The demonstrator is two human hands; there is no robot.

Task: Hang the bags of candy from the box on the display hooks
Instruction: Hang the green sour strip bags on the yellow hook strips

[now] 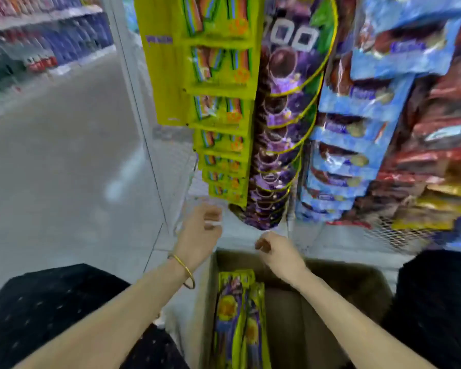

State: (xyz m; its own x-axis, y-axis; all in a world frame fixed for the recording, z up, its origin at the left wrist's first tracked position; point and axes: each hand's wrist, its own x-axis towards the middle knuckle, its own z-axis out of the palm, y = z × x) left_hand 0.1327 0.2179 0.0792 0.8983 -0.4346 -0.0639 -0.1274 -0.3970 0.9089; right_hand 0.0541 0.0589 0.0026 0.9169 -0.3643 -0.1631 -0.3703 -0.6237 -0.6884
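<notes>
Just below the right grip (pixel 274 251) — loosely curled, empty — bags of candy (pixel 237 315) on edge in the box (pixel 330 302), lengthwise toward the body; left grip (pixel 200 233) farther, hold unclear.

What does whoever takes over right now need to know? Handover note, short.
Left hand: fingers curled at a small white piece just below the hanging yellow-green bags; blur hides whether it grips.
Right hand: loosely curled, empty, over the box.
Done: a column of yellow-green bags hangs on the display.
Left: spare bags lie in the box, not yet hung.
</notes>
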